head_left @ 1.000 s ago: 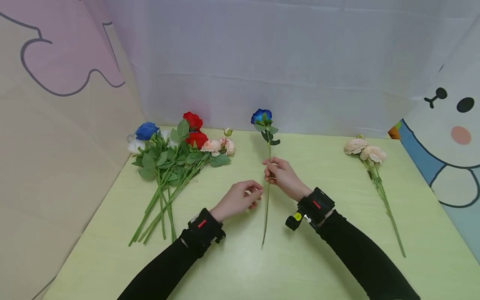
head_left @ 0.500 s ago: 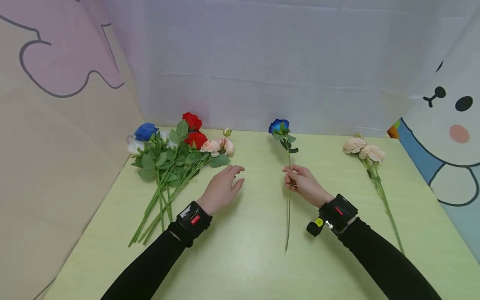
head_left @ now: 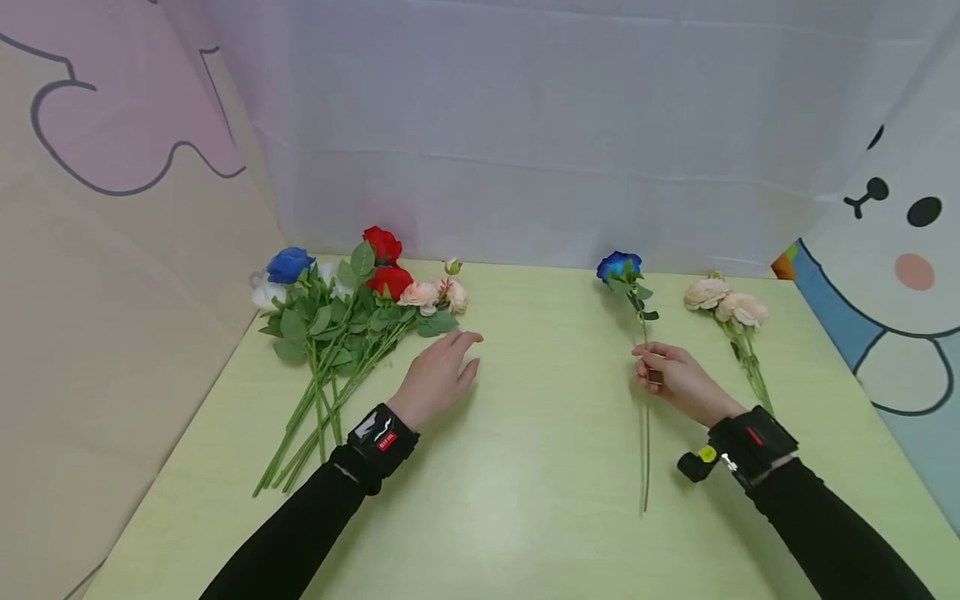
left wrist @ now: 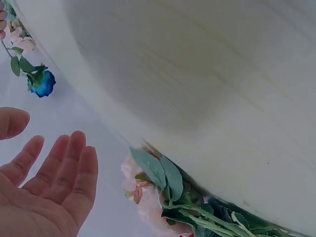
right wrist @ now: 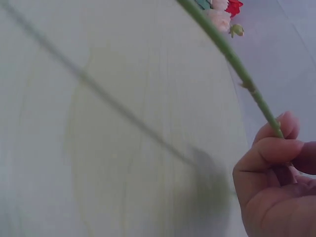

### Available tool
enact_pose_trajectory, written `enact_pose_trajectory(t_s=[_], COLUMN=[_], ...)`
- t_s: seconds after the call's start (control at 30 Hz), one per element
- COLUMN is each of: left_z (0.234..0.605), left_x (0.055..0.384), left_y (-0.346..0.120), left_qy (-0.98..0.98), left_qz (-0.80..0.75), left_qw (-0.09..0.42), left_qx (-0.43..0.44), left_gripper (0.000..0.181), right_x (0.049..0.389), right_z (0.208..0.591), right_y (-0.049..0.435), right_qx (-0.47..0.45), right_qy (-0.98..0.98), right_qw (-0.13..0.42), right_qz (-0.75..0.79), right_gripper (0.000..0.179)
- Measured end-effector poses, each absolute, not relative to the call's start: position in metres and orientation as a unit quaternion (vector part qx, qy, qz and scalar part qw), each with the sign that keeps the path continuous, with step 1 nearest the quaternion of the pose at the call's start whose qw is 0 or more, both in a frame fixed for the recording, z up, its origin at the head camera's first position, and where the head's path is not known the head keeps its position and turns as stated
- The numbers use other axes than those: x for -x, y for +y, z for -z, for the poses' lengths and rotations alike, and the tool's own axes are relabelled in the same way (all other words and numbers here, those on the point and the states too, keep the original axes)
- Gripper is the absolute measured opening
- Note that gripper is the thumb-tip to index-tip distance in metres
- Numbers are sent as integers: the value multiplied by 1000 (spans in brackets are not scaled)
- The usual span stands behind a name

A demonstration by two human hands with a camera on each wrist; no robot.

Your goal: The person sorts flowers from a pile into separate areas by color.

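Note:
My right hand (head_left: 678, 379) pinches the green stem (right wrist: 222, 47) of a blue rose (head_left: 619, 267) between thumb and fingers. The bloom points toward the back of the table, and the stem's lower end reaches toward the front. In the right wrist view the stem casts a shadow on the table below it. My left hand (head_left: 438, 375), fingers spread and relaxed, holds nothing. It is just right of a pile of flowers with red roses (head_left: 390, 282), a darker blue rose (head_left: 290, 265), white blooms (head_left: 268, 295) and pale pink blooms (head_left: 422, 295).
Two pale pink flowers (head_left: 741, 308) lie at the right, their stems partly behind my right wrist. The pale yellow-green table (head_left: 525, 500) meets a white cloth (head_left: 525, 125) at its back edge. Patterned cloths hang on both sides.
My right hand has carried the blue rose rightward, toward the pink pair. My left hand has drawn away from the stem, leftward, and its fingers have spread.

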State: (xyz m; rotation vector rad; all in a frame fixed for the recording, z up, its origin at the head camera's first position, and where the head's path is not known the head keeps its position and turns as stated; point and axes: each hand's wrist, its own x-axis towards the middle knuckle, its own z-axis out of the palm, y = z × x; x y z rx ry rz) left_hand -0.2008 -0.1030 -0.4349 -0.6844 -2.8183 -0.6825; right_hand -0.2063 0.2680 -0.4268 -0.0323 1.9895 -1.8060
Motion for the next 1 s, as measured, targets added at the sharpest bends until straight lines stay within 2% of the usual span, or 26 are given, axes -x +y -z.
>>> enact_pose_trajectory(t_s=[0.33,1.0], left_z=[436,440], left_x=[198,197], left_y=[-102,-102], left_qy=[-939,-939], left_qz=[231,227], left_qw=[83,80], left_qx=[242,244], left_gripper=[33,32], right_x=[210,214], right_z=[428,432], right_y=[303,317], right_qx=[3,20], right_qy=[775,941], right_qw=[227,77], right_qz=[590,328], right_gripper=[42,40])
